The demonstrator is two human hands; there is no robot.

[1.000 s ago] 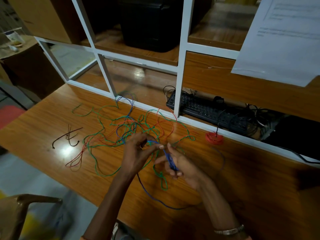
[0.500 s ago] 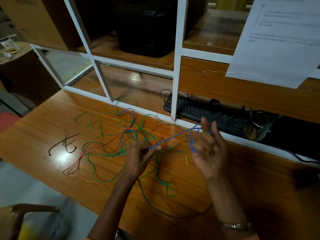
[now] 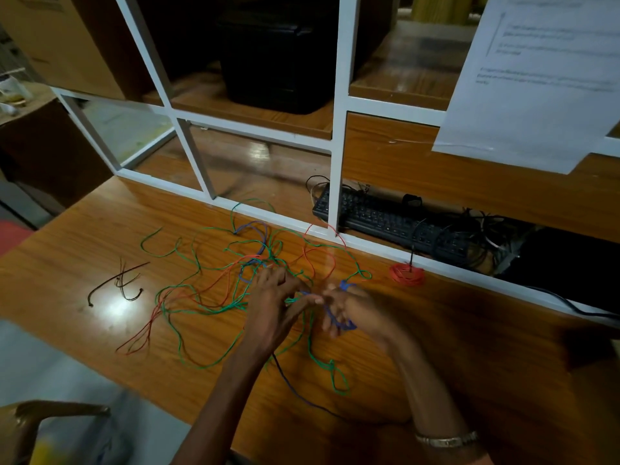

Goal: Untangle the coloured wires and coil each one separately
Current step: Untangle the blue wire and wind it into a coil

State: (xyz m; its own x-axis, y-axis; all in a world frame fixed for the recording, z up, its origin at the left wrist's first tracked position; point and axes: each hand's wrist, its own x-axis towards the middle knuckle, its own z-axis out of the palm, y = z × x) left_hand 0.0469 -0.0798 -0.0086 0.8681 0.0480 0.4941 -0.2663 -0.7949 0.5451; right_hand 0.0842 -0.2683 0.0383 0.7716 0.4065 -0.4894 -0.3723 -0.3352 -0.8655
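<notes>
Meeting mid-table, both hands [image 3: 360,307] pinching blue wire [image 3: 345,325]

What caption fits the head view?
Left hand and right hand wind thin blue wire over tangled green and red wires on wooden desk.

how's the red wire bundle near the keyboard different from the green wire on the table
The red wire bundle is wound into a tight, compact coil; the green wire sprawls in loose loops across the table.
The red wire bundle sits alone, clear of the tangle; the green wire is crossed with other red and blue strands.
The red wire bundle lies to the right of both hands; the green wire runs under and to the left of them.
Both are thin coloured wires lying on the same table.
</notes>
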